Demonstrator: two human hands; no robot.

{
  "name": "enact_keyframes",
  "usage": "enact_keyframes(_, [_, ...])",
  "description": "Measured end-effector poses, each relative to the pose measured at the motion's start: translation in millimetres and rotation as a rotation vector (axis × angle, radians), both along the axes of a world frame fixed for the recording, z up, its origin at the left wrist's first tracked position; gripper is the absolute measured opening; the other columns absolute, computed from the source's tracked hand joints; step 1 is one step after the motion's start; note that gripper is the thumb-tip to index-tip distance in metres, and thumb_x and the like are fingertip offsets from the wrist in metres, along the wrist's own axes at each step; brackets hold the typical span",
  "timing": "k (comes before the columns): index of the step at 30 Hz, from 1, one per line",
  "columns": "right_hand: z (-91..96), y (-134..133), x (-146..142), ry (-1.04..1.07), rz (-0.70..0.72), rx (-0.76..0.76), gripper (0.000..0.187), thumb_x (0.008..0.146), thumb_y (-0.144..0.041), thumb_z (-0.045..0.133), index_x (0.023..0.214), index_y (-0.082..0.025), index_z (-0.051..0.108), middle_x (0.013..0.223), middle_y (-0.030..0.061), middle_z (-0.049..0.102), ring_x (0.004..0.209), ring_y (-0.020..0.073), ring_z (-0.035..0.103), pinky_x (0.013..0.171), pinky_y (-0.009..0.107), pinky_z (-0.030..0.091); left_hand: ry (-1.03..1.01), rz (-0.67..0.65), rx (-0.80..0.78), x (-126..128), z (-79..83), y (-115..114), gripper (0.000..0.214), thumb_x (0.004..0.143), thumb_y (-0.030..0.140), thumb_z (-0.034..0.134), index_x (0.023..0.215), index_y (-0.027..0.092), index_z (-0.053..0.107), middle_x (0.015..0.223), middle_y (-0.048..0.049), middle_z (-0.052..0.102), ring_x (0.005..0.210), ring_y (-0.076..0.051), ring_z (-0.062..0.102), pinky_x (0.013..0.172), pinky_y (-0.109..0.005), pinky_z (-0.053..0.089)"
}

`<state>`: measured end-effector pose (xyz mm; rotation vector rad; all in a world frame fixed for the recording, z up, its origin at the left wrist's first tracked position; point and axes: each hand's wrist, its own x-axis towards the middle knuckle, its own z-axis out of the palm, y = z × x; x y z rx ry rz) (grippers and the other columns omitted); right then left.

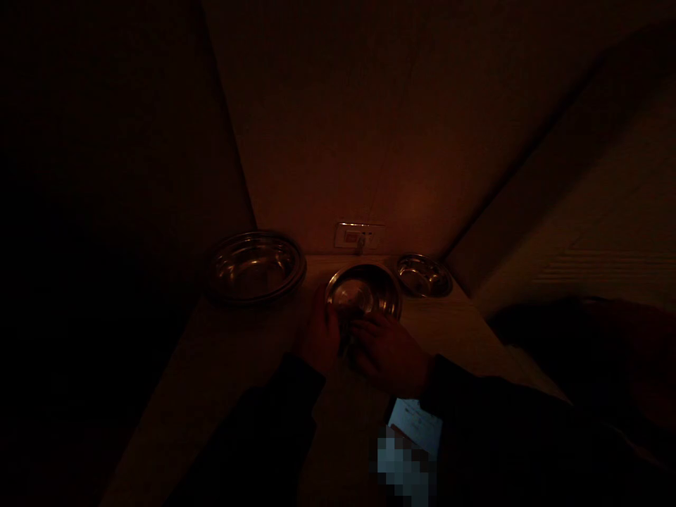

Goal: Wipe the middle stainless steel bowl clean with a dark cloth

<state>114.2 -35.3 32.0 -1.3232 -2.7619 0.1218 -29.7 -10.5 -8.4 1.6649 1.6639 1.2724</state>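
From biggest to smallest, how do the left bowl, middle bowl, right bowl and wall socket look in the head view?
1. Left bowl
2. Middle bowl, partly hidden
3. Right bowl
4. Wall socket

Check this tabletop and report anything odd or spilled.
The glowing screen, partly hidden by the right sleeve, stands out: it is the one bright thing in a very dark scene. The middle bowl, the larger bowl at left and the smaller bowl at right show no visible damage or spill.
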Motion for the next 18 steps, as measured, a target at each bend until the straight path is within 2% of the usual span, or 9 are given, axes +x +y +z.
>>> enact_keyframes(3, [-5.6,-3.6,-9.0,0.111,0.024,0.001,0.043,0.086,-0.030,0.050,0.122,-0.006,0.055,0.123,0.0142,0.059,0.112,0.0280,0.048,0.096,0.042,0.038,-0.022,0.002,0.030,-4.4,-3.4,2.9,0.043,0.088,0.026,0.038,0.129,0.014,0.048,0.121,-0.0149,0.063,0.115,-0.028,0.058,0.099,-0.043,0.044])
enact_keyframes(6, [-7.6,-0.1,-4.2,0.061,0.101,0.060,0.049,0.087,-0.032,0.051,0.128,-0.004,0.050,0.128,0.0176,0.056,0.115,0.0305,0.046,0.097,0.046,0.037,-0.062,-0.024,0.043,-10.4,-8.0,8.0,0.042,0.089,0.026,0.038,0.128,0.015,0.049,0.123,-0.0140,0.062,0.118,-0.025,0.056,0.102,-0.041,0.042])
enact_keyframes(12, [-0.1,8.4,23.7,-0.139,0.198,0.132,0.041,0.089,-0.035,0.053,0.119,-0.008,0.057,0.120,0.0164,0.061,0.110,0.0321,0.050,0.090,0.048,0.040,-0.173,-0.112,0.042,-14.7,-9.4,15.4,0.039,0.088,0.027,0.043,0.124,0.018,0.053,0.126,-0.0112,0.061,0.122,-0.024,0.053,0.106,-0.041,0.039])
enact_keyframes(18, [-1.7,6.6,11.4,-0.159,0.148,0.159,0.036,0.091,-0.035,0.052,0.114,-0.008,0.060,0.113,0.0159,0.064,0.106,0.0307,0.053,0.086,0.043,0.043,-0.271,-0.036,0.002,-14.8,-4.5,17.3,0.038,0.087,0.034,0.048,0.122,0.019,0.054,0.124,-0.0099,0.062,0.118,-0.024,0.055,0.103,-0.040,0.041])
